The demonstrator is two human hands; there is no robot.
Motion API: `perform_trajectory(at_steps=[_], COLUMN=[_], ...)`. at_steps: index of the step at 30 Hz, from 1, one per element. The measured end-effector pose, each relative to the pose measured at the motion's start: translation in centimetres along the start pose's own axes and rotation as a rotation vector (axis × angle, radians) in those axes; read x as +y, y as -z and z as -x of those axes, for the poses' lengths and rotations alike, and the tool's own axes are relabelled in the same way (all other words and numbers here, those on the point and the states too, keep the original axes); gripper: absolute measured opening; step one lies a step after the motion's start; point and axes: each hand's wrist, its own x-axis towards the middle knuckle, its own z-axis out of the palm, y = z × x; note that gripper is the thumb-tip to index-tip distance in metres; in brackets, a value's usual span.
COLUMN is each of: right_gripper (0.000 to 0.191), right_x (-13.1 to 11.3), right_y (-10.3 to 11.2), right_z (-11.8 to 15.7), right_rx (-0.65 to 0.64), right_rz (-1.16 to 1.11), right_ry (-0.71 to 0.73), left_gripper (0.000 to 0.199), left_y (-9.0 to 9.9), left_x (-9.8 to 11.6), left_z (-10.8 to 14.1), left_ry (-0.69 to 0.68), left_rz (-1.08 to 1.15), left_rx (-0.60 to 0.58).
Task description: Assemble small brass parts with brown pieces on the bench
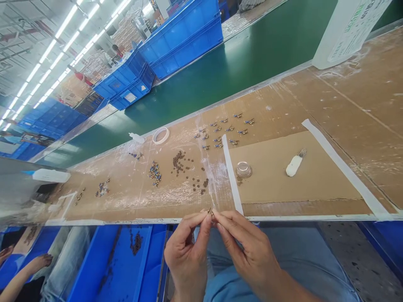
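Observation:
My left hand (191, 245) and my right hand (244, 247) meet at the table's front edge, thumbs and forefingers pinched together. Between the fingertips a tiny brass-coloured part (210, 210) pokes out; most of it is hidden, so its exact kind does not show. Just beyond lie loose small brown round pieces (178, 162). A heap of small blue and gold parts (155, 173) is left of those. Farther back, several similar blue and gold pieces (218, 129) are spaced apart in loose rows.
On a taped cardboard sheet (267, 188) are a small clear round dish (243, 169) and a white bottle (294, 164). A tape roll (160, 135) lies farther back. Beyond the table runs a green conveyor belt (267, 50) with blue crates (185, 37). A co-worker's hand (40, 262) is at lower left.

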Motion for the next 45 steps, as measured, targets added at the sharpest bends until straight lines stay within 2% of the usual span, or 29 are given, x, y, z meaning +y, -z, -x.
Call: perform_trajectory(at_steps=[5, 8, 11, 16, 21, 25, 27, 32, 38, 42, 45], right_gripper=[0.029, 0.024, 0.022, 0.021, 0.017, 0.02, 0.019, 0.018, 0.021, 0.019, 0.02], right_x=[-0.4, -0.6, -0.4, 0.0, 0.2, 0.3, 0.4, 0.4, 0.3, 0.4, 0.5], right_y=[1.0, 1.5, 1.6, 2.0, 2.6, 2.6, 2.5, 2.4, 2.5, 2.3, 2.1], right_z=[-0.7, -1.1, -1.3, -1.5, -1.3, -1.2, -1.2, -1.3, -1.3, -1.3, -1.2], right_rx=[-0.039, -0.024, -0.021, -0.039, -0.058, -0.026, -0.037, -0.085, -0.107, -0.095, -0.079], right_rz=[-0.08, -0.059, -0.058, -0.045, 0.07, 0.06, 0.006, -0.138, -0.167, -0.144, -0.12], right_ry=[-0.146, -0.157, -0.128, -0.04, 0.087, 0.116, 0.064, -0.148, -0.164, -0.149, -0.155], left_gripper=[0.012, 0.015, 0.016, 0.016, 0.011, 0.007, 0.007, 0.023, 0.029, 0.028, 0.029], left_y=[0.6, 0.8, 0.8, 1.0, 1.0, 1.1, 1.2, 1.7, 1.6, 1.3, 1.2], left_x=[0.1, -0.1, -0.2, -0.3, 0.0, 0.2, 0.2, -0.6, -0.8, -0.6, -1.1], left_z=[-0.5, -0.7, -0.6, -0.2, -0.2, -0.2, -0.2, 0.2, 0.3, 0.2, 0.1], left_ry=[0.26, 0.364, 0.395, 0.369, 0.255, 0.133, 0.022, -0.331, -0.58, -0.653, -0.6], left_rz=[0.194, 0.287, 0.311, 0.251, 0.132, 0.037, -0.023, -0.182, -0.26, -0.28, -0.276], left_rx=[-0.104, -0.155, -0.189, -0.186, -0.194, -0.231, -0.229, -0.178, -0.165, -0.176, -0.168])
